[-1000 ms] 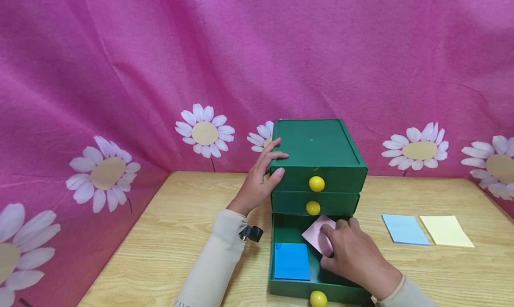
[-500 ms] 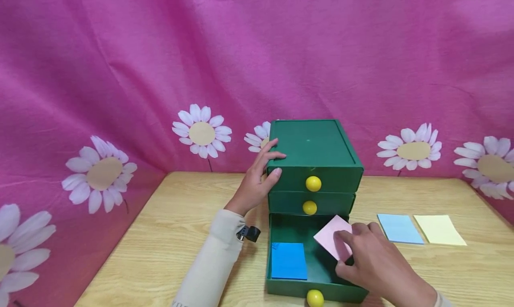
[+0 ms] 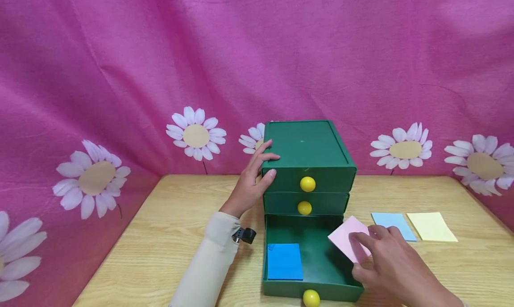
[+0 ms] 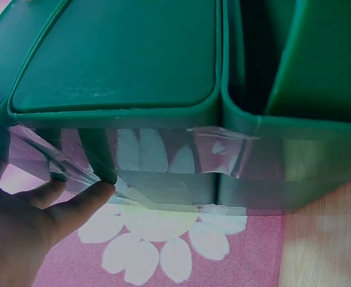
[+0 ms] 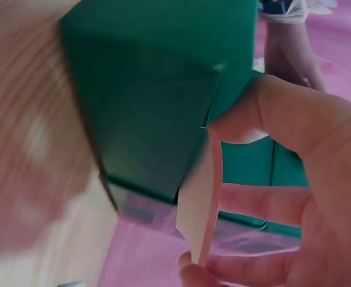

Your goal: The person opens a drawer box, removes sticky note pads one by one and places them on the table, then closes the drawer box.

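Observation:
In the head view, a green drawer cabinet [image 3: 307,142] with yellow knobs stands on the table, its bottom drawer [image 3: 329,293] pulled out. My left hand [image 3: 246,186] rests against the cabinet's upper left edge with fingers spread; the left wrist view shows fingertips [image 4: 106,188] touching its side. A pink sticky note pad [image 3: 348,235] is pinched between the thumb and fingers of my right hand [image 3: 395,260], above the drawer's right side. Seen edge-on in the right wrist view, the pad [image 5: 204,203] is tilted. A bright blue sticky note pad [image 3: 285,262] lies in the drawer's left part.
To the right of the cabinet lie a light blue sticky note pad [image 3: 395,222], partly behind my right hand, and a pale yellow one [image 3: 431,226]. A pink cloth [image 3: 305,52] with daisies hangs behind and beside the wooden table [image 3: 160,235].
My right hand has lifted the pink sticky note pad from inside the drawer and carried it right. The left hand keeps its place on the cabinet. The head view has shifted slightly.

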{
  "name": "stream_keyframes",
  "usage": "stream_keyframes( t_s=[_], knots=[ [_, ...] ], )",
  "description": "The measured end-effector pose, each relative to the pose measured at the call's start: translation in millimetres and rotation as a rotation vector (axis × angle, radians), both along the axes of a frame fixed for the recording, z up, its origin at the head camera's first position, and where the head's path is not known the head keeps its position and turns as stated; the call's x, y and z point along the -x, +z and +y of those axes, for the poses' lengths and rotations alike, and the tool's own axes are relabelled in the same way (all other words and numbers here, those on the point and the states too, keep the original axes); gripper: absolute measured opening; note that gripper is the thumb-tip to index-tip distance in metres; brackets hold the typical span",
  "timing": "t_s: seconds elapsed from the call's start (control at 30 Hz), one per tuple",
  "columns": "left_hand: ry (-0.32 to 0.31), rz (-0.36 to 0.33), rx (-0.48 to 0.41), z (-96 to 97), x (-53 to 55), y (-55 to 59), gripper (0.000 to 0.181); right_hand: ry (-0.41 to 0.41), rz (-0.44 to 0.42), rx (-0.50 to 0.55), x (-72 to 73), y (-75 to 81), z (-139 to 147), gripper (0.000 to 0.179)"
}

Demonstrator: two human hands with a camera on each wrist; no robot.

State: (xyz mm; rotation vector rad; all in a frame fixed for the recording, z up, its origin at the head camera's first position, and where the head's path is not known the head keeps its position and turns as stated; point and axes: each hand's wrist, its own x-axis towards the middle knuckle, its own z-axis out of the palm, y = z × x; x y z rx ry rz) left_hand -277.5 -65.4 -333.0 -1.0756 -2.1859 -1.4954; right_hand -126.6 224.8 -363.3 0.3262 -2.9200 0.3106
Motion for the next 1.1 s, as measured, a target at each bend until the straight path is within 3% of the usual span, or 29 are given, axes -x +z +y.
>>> stream_keyframes(
  t_s=[0.17, 0.33, 0.6, 0.73, 0.93, 1.1],
  knots=[
    [-0.011, -0.024, -0.008, 0.7, -20.6, 18.6, 0.037, -0.002, 0.049, 0.002, 0.3, -9.0, 18, 0.044],
    [-0.013, -0.016, -0.008, 0.6, -20.2, 18.0, 0.037, 0.000, 0.092, 0.005, -0.6, -15.0, 34, 0.050],
    [-0.014, -0.016, -0.009, 0.5, -21.4, 18.6, 0.037, -0.027, 0.173, 0.004, -0.7, -22.6, 61, 0.043],
    [-0.013, -0.021, -0.007, 0.8, -21.9, 19.4, 0.037, -0.062, 0.147, -0.016, 5.2, -25.2, 80, 0.045],
    [-0.012, -0.028, -0.020, 0.1, -21.4, 18.9, 0.036, -0.045, 0.199, -0.060, 19.1, -30.4, 107, 0.052],
    [-0.015, -0.029, -0.011, 0.5, -21.8, 19.0, 0.037, -0.067, 0.206, -0.068, 20.3, -34.4, 126, 0.049]
  ],
)
